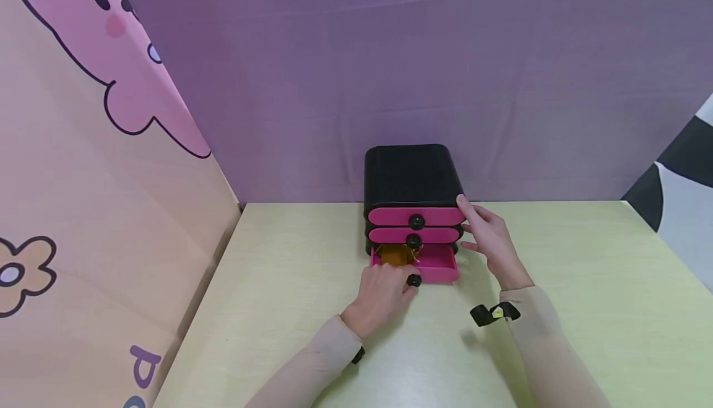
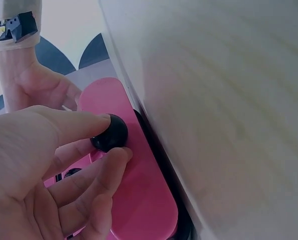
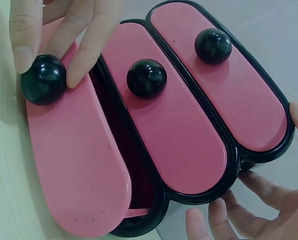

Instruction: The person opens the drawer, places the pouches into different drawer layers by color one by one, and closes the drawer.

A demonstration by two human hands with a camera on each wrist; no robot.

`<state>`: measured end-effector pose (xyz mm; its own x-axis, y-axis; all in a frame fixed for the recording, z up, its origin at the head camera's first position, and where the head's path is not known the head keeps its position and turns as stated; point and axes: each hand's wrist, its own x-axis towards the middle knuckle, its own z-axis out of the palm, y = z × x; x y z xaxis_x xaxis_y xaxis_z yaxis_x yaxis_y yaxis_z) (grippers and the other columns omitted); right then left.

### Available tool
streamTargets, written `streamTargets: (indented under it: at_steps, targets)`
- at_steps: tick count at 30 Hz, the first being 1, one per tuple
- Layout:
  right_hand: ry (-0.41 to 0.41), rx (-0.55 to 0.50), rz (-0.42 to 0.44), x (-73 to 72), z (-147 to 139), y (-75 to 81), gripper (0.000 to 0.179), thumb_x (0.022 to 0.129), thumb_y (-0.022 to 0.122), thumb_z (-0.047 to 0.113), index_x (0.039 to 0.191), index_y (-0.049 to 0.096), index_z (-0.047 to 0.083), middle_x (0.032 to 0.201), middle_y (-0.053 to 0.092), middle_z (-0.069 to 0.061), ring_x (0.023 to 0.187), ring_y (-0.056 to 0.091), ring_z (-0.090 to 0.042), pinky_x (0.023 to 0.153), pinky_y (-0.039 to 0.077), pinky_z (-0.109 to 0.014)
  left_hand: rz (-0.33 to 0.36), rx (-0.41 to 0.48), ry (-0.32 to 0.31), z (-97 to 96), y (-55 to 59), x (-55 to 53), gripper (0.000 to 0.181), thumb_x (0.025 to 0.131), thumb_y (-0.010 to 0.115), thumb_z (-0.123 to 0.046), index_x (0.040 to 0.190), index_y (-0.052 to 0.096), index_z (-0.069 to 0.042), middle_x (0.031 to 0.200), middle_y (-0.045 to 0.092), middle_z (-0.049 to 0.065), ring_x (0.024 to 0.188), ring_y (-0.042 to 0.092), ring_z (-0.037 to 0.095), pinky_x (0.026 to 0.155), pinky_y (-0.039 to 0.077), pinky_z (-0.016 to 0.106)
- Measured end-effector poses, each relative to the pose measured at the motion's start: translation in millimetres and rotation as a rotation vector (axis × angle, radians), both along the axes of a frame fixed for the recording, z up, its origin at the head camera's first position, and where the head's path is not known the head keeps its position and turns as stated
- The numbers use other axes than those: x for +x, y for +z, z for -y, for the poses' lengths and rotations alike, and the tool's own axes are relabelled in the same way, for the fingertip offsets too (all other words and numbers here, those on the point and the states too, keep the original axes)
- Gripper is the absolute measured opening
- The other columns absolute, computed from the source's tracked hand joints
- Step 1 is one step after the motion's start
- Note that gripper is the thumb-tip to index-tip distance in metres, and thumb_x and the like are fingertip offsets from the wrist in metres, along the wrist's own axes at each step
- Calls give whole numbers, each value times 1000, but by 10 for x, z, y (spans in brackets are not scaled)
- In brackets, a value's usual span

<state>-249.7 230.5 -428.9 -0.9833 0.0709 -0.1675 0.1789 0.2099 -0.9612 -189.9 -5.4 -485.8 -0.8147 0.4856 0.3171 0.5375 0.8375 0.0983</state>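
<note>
A small black drawer cabinet [image 1: 413, 176] with pink drawer fronts and round black knobs stands at the back of the table. Its bottom drawer [image 1: 440, 267] is pulled partway out, the two above closed. Inside, on the left, lies a gold-brown item [image 1: 394, 254] with thin golden strands; its kind is unclear. My left hand [image 1: 384, 290] pinches the bottom drawer's knob [image 2: 110, 133] between thumb and fingers. Against the cabinet's right side rests my right hand [image 1: 492, 244], its thumb at the upper front corner and its fingers spread lower down, as the right wrist view [image 3: 259, 205] shows.
The pale wooden table [image 1: 289, 259] extends on both sides of the cabinet. Behind it hangs a purple cloth backdrop [image 1: 418, 73]. A printed panel [image 1: 111, 210] lines the left edge, and a black-and-white pattern [image 1: 682, 166] is at the right.
</note>
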Motion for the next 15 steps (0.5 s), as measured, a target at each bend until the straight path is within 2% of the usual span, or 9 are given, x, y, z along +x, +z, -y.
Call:
streamTargets:
  at_steps: [9, 15]
  targets:
    - [-1, 6, -2, -2, -10, -5, 98, 99, 51, 75, 169, 28, 11, 175, 28, -17, 156, 41, -41, 88, 62, -26, 30, 49, -4, 4, -2, -70, 11, 97, 80, -30, 108, 80, -29, 60, 45, -11, 51, 40, 7, 44, 25, 21]
    - [-5, 19, 0, 6, -1, 6, 100, 98, 51, 76, 169, 28, 11, 175, 29, -18, 155, 42, -41, 91, 62, -28, 48, 63, 2, 4, -10, -106, 15, 97, 79, -30, 112, 81, -29, 60, 48, -11, 53, 42, 6, 46, 27, 22]
